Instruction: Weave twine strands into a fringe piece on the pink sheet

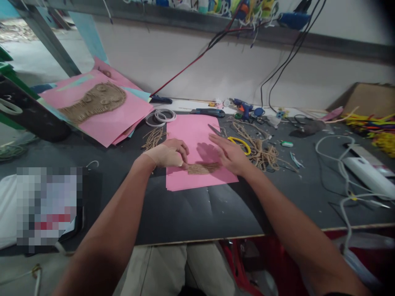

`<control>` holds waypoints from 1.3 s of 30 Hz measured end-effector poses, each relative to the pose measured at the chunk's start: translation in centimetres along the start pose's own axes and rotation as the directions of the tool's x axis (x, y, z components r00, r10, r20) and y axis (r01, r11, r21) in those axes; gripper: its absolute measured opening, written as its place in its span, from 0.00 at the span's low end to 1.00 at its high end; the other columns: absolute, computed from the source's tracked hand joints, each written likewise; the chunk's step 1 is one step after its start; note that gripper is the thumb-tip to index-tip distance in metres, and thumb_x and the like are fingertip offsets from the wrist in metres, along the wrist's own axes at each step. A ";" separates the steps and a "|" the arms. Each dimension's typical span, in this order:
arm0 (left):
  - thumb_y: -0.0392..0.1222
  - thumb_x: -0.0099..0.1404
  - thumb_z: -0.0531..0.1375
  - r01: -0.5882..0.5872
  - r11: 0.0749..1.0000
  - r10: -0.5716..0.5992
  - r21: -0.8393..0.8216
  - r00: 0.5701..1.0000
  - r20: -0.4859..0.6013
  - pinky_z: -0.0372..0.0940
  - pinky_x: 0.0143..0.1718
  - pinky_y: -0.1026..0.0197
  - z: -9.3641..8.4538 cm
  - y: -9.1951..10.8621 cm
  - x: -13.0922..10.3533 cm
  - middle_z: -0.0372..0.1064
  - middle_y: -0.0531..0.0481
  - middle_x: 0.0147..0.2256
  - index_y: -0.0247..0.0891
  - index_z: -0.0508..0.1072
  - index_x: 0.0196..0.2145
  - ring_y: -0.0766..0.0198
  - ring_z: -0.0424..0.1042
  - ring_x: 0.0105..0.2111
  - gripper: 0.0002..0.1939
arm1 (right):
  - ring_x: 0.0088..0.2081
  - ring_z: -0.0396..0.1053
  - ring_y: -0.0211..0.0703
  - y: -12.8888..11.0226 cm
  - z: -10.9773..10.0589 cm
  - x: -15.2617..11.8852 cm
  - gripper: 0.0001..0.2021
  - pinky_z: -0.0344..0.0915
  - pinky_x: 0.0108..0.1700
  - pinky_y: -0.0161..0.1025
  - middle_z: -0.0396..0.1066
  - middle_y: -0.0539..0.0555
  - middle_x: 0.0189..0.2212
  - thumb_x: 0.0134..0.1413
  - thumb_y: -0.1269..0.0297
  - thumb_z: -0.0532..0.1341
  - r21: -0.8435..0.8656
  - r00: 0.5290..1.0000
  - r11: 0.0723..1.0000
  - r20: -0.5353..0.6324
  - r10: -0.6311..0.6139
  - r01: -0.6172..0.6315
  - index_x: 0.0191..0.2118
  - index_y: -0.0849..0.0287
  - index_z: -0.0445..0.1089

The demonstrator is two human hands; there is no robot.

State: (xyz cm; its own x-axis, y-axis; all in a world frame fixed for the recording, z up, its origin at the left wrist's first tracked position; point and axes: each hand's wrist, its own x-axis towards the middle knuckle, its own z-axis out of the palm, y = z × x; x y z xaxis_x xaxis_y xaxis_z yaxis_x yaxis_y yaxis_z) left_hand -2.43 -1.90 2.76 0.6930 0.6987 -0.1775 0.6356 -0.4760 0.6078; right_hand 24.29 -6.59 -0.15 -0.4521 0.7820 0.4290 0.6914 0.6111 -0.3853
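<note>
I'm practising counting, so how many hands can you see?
2: the left hand at the left end of the brown strip, the right hand by its right end.

Scissors [240, 144]: partly behind right hand [231, 155]
White item [46, 201]: pixelated at 8 o'clock
Strands [381, 141]: cut off at 3 o'clock

Left fingers [184, 151] at twine strips [203, 168], pink paper [191, 129] beneath, scissors [239, 140] nearby

Twine strips [202, 169] lie on paper [188, 131] (a knife [211, 112] behind it), loose twine [267, 158] to its right.
</note>
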 end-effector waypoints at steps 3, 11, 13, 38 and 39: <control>0.40 0.50 0.70 -0.050 0.999 0.050 0.016 0.999 -0.012 0.64 0.47 0.60 0.0 -0.3 0.1 0.76 0.48 0.44 0.39 0.81 0.26 0.61 0.73 0.43 0.04 | 0.61 0.69 0.51 1.4 0.0 0.0 0.19 0.65 0.64 0.54 0.72 0.63 0.59 0.69 0.63 0.53 -0.047 0.983 0.998 -0.179 0.043 -0.052 0.59 0.62 0.71; 0.42 0.51 0.71 -0.148 0.988 0.149 0.042 0.988 -0.042 0.64 0.48 0.58 0.1 -0.9 0.3 0.77 0.49 0.37 0.39 0.79 0.28 0.60 0.73 0.41 0.07 | 0.48 0.77 0.51 1.9 0.8 -0.1 0.14 0.73 0.54 0.52 0.80 0.60 0.46 0.63 0.69 0.58 -0.034 0.970 0.998 -0.236 0.052 -0.061 0.49 0.60 0.78; 0.42 0.51 0.71 -0.158 0.987 0.160 0.032 0.986 -0.042 0.65 0.47 0.59 0.1 -0.9 0.3 0.77 0.49 0.37 0.39 0.78 0.29 0.60 0.73 0.41 0.08 | 0.48 0.76 0.49 1.7 0.9 0.0 0.15 0.72 0.54 0.51 0.80 0.58 0.45 0.61 0.73 0.57 0.006 0.986 1.000 -0.167 -0.025 0.026 0.46 0.57 0.79; 0.44 0.53 0.70 -0.158 0.987 0.159 0.023 0.987 -0.022 0.63 0.50 0.58 -0.1 -0.8 0.2 0.74 0.47 0.39 0.38 0.78 0.31 0.59 0.71 0.44 0.09 | 0.43 0.76 0.47 1.1 1.8 1.2 0.06 0.70 0.49 0.48 0.81 0.52 0.38 0.60 0.62 0.66 0.072 0.996 0.994 -0.004 0.085 -0.085 0.37 0.49 0.82; 0.44 0.53 0.70 -0.156 0.988 0.157 0.019 0.987 -0.020 0.63 0.50 0.58 -0.1 -0.8 0.2 0.74 0.47 0.40 0.38 0.78 0.31 0.59 0.71 0.44 0.10 | 0.42 0.76 0.47 1.1 1.8 1.2 0.05 0.70 0.49 0.47 0.81 0.52 0.38 0.60 0.63 0.66 0.063 0.997 0.995 -0.005 0.081 -0.080 0.37 0.50 0.82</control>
State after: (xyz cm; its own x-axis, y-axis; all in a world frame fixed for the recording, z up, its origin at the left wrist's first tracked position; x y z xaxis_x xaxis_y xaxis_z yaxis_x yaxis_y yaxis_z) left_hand -2.84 -1.33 2.29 0.7770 0.6262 -0.0644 0.5258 -0.5895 0.6132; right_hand 23.49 -4.70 -1.55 -0.3921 0.8280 0.4007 0.6883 0.5531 -0.4694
